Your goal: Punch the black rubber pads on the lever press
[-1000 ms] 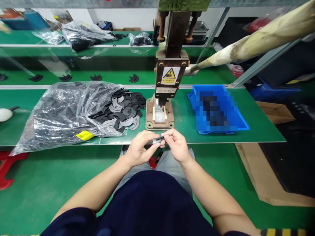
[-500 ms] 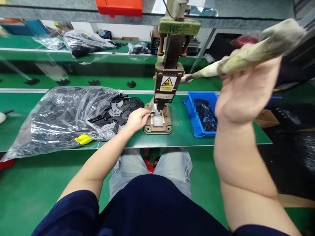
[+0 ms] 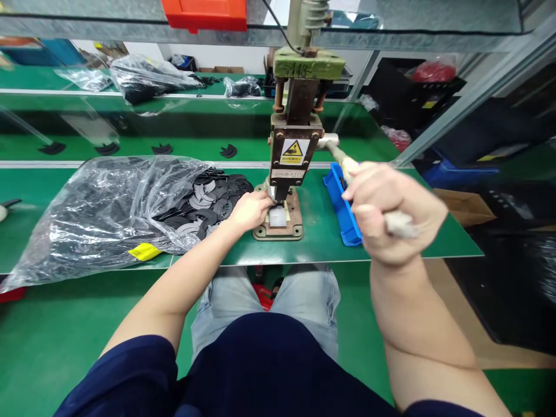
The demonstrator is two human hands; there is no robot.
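My right hand (image 3: 393, 211) is wrapped around the pale, wrapped lever handle (image 3: 341, 155) of a hand press (image 3: 297, 104), whose handle end pokes out below the fist. Close under the ram, my left hand (image 3: 252, 210) has its fingers pinched together at the press base (image 3: 278, 231). They hold a small black plastic part (image 3: 280, 203), mostly hidden by the fingers and the ram. Just in front of it lies a whitish block (image 3: 278, 218) on the base. A yellow warning label (image 3: 293, 152) is on the press front.
Left of the press, a clear plastic bag (image 3: 99, 208) spills flat, curved black parts (image 3: 208, 202). A blue bin (image 3: 347, 223) stands right of the press, partly behind my right hand. Several black pieces (image 3: 161, 149) lie in a row along the strip behind. An orange-red bin (image 3: 204, 13) is overhead.
My right hand has pulled the lever down and toward me, its fingers now closed around it. The press ram and its green top plate have dropped. My left hand has shifted slightly right.
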